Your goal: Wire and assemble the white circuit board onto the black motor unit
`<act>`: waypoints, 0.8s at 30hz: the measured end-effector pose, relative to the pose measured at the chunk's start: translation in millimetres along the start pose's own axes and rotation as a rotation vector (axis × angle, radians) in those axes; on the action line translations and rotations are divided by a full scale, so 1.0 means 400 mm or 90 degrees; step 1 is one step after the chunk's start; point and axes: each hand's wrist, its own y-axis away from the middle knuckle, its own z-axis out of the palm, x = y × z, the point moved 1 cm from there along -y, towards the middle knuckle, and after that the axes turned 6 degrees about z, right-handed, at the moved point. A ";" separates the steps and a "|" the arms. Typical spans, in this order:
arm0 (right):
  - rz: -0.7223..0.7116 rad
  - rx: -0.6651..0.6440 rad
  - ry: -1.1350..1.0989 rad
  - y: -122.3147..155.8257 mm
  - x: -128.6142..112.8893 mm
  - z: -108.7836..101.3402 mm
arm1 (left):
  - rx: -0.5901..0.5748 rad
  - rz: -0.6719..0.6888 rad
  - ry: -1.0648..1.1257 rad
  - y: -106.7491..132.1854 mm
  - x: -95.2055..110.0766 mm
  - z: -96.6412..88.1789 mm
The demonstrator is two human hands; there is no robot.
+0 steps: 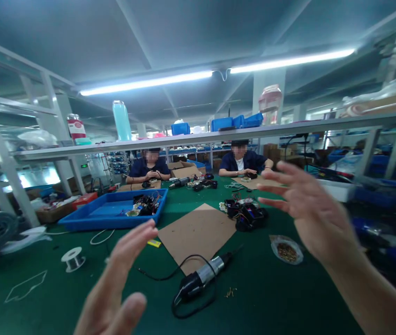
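My left hand [116,284] is raised over the near left of the green table, thumb apart from the fingers, holding nothing. Over the right side, my right hand [306,209] hangs in the air with spread fingers and nothing in them. Between the two lies an electric screwdriver [201,277] with a black cord, its tip pointing right. Just beyond it is a flat piece of brown cardboard [198,230]. A cluster of black parts with wires [247,214] sits left of my right hand. Below that hand is a small dish of brass-coloured screws [287,251].
A blue tray [96,225] with wired black parts stands at the left, behind a spool of wire [73,258]. Several loose screws [231,292] lie near the screwdriver. Two people sit across the table. A shelf [184,139] with bottles and blue bins spans above.
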 end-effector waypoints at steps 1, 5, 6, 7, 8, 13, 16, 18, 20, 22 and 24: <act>0.041 -0.008 0.028 -0.011 0.060 0.013 | -0.081 -0.035 0.011 -0.002 -0.008 0.052; 0.063 -0.225 0.579 -0.061 0.361 0.046 | -0.303 -0.044 -0.099 -0.009 -0.078 0.263; 0.055 -0.290 0.608 -0.071 0.426 0.048 | -0.344 -0.034 -0.143 -0.014 -0.096 0.305; 0.048 -0.346 0.645 -0.080 0.482 0.048 | -0.397 -0.043 -0.173 -0.020 -0.112 0.342; 0.045 -0.389 0.669 -0.089 0.527 0.049 | -0.436 -0.049 -0.197 -0.027 -0.125 0.372; 0.040 -0.534 0.755 -0.129 0.645 0.079 | -0.502 -0.071 -0.187 -0.046 -0.161 0.451; 0.045 -0.569 0.770 -0.139 0.685 0.096 | -0.483 -0.055 -0.138 -0.039 -0.179 0.471; 0.044 -0.571 0.769 -0.141 0.699 0.094 | -0.441 -0.064 -0.124 -0.035 -0.191 0.473; 0.037 -0.551 0.757 -0.144 0.696 0.081 | -0.415 -0.096 -0.116 -0.035 -0.202 0.463; 0.034 -0.503 0.739 -0.157 0.672 0.061 | -0.402 -0.136 -0.095 -0.043 -0.215 0.444; 0.036 -0.425 0.719 -0.182 0.633 0.044 | -0.352 -0.164 -0.061 -0.059 -0.232 0.418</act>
